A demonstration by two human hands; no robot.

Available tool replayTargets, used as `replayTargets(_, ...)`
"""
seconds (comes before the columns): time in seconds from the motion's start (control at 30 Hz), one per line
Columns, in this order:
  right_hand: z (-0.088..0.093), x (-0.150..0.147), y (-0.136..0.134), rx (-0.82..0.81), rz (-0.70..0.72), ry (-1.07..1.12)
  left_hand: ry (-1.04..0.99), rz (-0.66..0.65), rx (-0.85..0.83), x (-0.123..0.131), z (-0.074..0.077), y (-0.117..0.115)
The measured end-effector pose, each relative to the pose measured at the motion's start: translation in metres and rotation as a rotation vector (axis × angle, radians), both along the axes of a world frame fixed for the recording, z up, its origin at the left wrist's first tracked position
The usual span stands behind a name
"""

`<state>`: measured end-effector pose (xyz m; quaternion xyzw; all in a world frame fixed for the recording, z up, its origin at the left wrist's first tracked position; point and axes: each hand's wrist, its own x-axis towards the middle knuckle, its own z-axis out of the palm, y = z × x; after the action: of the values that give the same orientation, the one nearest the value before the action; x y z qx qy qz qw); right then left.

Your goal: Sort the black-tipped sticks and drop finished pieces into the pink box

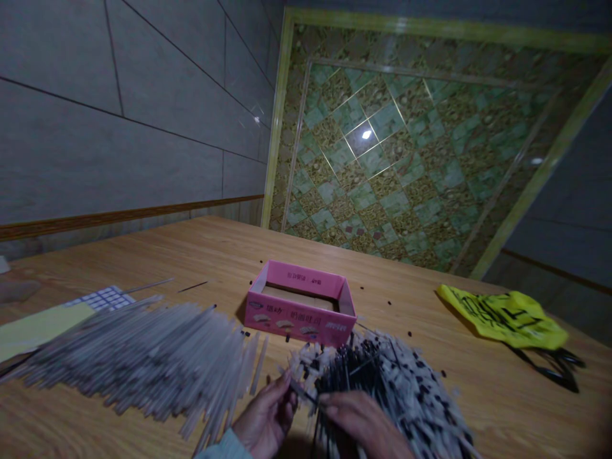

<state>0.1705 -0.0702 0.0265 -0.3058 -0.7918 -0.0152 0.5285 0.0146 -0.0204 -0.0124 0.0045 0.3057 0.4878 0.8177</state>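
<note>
My left hand [268, 414] pinches a thin, straw-like stick [301, 390], partly clear and partly dark, between thumb and fingers. At the stick's dark end, the fingers of my right hand [361, 417] are closed, slightly blurred. Beneath and beside that hand lies a heap of thin black sticks [356, 370]. Short translucent pieces with black bits [415, 389] spread around them to the right. A wide pile of long clear tubes [143, 357] covers the table left of my hands. Just beyond my hands stands an open pink cardboard box [296, 322] with printed sides.
On the wooden table [201, 248], a yellow bag [507, 319] with black print and black straps lies at the right. A pale yellow sheet [48, 328] and a blue-checked piece [108, 298] lie at the left. Small black bits are scattered about. Tiled walls stand behind.
</note>
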Motion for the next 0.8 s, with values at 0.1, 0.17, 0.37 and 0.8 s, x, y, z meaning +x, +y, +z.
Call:
replayTargets(0.1,-0.002,0.0,0.009,-0.006,-0.049,-0.127,-0.035,0.014,-0.002,-0.001,-0.002,0.0)
replayTargets(0.17,-0.002,0.002,0.011,-0.057,-0.085,-0.179,-0.057,0.025,-0.022,-0.002,-0.002,0.001)
replayTargets(0.37,-0.001,0.008,0.018,-0.36,-0.347,-0.047,-0.134,0.037,-0.037,-0.004,0.001,0.004)
replayTargets(0.8,-0.032,-0.015,0.091,-0.561,-0.618,-0.558,-0.079,0.059,-0.02,-0.004,-0.003,0.007)
